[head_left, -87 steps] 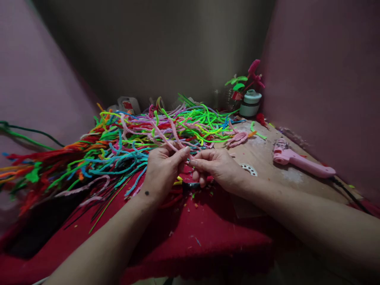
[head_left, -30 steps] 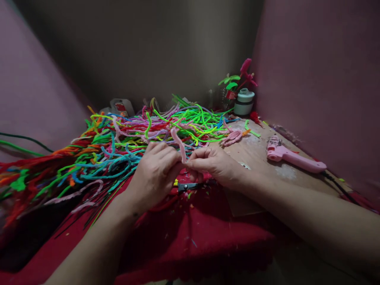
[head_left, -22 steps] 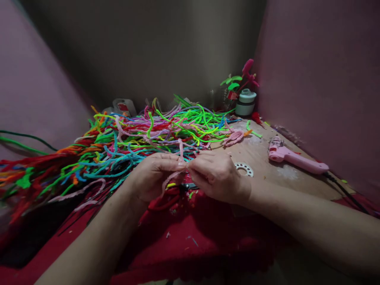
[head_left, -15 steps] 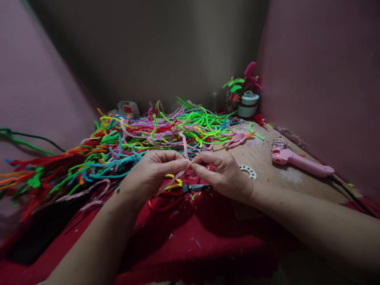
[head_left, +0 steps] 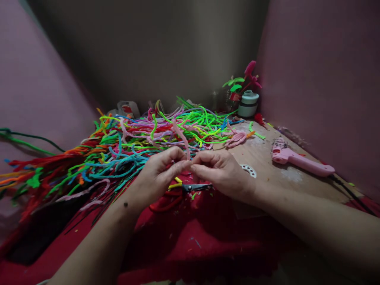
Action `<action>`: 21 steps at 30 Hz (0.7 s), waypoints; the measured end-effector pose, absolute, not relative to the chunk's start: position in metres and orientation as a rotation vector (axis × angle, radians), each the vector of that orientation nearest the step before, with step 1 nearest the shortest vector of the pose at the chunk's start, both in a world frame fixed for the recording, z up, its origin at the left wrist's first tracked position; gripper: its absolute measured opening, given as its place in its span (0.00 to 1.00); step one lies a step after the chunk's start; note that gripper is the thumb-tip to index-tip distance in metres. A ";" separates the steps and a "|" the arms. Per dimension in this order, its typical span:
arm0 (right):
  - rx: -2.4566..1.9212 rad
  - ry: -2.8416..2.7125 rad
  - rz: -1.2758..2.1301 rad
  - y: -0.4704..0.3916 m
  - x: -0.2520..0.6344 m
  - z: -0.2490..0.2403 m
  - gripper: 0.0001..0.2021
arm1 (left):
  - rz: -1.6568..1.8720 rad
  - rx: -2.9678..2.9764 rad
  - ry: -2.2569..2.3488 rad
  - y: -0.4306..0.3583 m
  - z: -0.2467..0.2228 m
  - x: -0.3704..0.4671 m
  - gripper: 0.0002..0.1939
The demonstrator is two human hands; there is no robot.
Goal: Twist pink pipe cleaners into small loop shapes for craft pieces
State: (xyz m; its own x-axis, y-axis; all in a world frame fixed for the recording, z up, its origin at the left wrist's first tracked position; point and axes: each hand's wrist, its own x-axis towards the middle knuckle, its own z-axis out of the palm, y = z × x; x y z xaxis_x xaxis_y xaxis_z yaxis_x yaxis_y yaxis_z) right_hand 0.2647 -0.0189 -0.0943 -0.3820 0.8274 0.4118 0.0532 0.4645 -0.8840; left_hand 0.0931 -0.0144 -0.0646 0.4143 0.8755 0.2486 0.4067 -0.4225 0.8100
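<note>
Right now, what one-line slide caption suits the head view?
Left hand and right hand pinch a pink fuzzy strip, scissors lying just below, a multicoloured pile of strips beyond.

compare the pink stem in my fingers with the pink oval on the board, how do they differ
The stem slants up from the pinched fingertips of the left hand and right hand; the oval lies on the board. The stem shows as one slightly curved strand, while the oval is looped round. Both are pink.
</note>
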 end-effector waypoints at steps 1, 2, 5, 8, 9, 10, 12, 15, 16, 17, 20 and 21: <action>-0.781 -1.809 0.897 -0.020 0.264 -0.095 0.10 | 0.816 1.891 1.098 -0.014 -0.066 0.094 0.10; -0.805 -1.839 0.785 -0.021 0.264 -0.096 0.10 | 0.763 1.794 1.094 -0.014 -0.067 0.094 0.12; -0.814 -1.834 0.771 -0.021 0.263 -0.096 0.09 | 0.757 1.651 1.062 -0.012 -0.069 0.095 0.12; -0.784 -1.690 1.197 -0.017 0.263 -0.096 0.11 | 0.841 1.666 1.098 -0.011 -0.067 0.094 0.11; -0.767 -1.623 1.359 -0.015 0.263 -0.096 0.12 | 0.885 1.676 1.115 -0.011 -0.067 0.094 0.11; -0.752 -1.559 1.499 -0.013 0.264 -0.096 0.12 | 0.925 1.686 1.140 -0.010 -0.066 0.094 0.11; -0.729 -1.463 1.680 -0.010 0.265 -0.097 0.13 | 1.000 1.710 1.198 -0.010 -0.065 0.094 0.10; -0.751 -1.422 1.729 -0.008 0.264 -0.099 0.12 | 1.049 1.792 1.266 -0.011 -0.062 0.096 0.07; -0.778 -1.428 1.708 -0.008 0.264 -0.099 0.12 | 1.052 1.834 1.272 -0.012 -0.062 0.097 0.07; -0.811 -1.444 1.679 -0.009 0.263 -0.099 0.12 | 1.046 1.874 1.274 -0.012 -0.061 0.097 0.07; -0.899 -1.539 1.530 -0.012 0.262 -0.097 0.12 | 0.982 1.902 1.265 -0.013 -0.061 0.096 0.10; -0.905 -1.596 1.434 -0.013 0.261 -0.097 0.12 | 0.950 1.869 1.245 -0.013 -0.062 0.095 0.11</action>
State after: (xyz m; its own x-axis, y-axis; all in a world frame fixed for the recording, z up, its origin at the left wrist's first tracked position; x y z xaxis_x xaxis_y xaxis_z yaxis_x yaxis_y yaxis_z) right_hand 0.2614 -0.0131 -0.0974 -0.4325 0.8967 0.0937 0.0020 0.1049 -0.9945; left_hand 0.0951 -0.0128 -0.0619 0.2730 0.9418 0.1959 0.4379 -0.3030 0.8464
